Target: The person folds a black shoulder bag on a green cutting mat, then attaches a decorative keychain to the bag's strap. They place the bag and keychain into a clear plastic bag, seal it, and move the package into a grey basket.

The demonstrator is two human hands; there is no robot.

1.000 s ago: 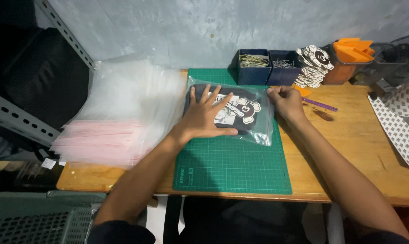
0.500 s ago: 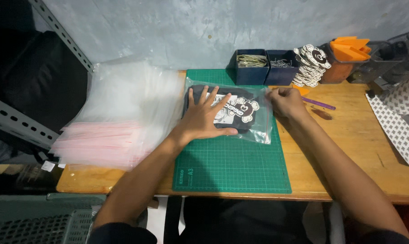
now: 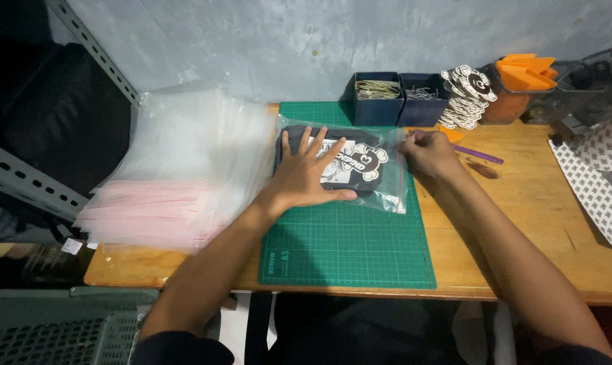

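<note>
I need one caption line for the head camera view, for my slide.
Left hand presses flat on a bagged dark garment on the green cutting mat; right hand pinches the bag's edge.

The left hand lies flat on the clear bagged dark garment and hides the middle of its folded front. The right hand covers the bag's upper right corner; whether its fingertips pinch the edge cannot be told. The contents of the two dark blue bins are too small to identify. The patterned sheet and the grey crate are cut off by the frame edges.
</note>
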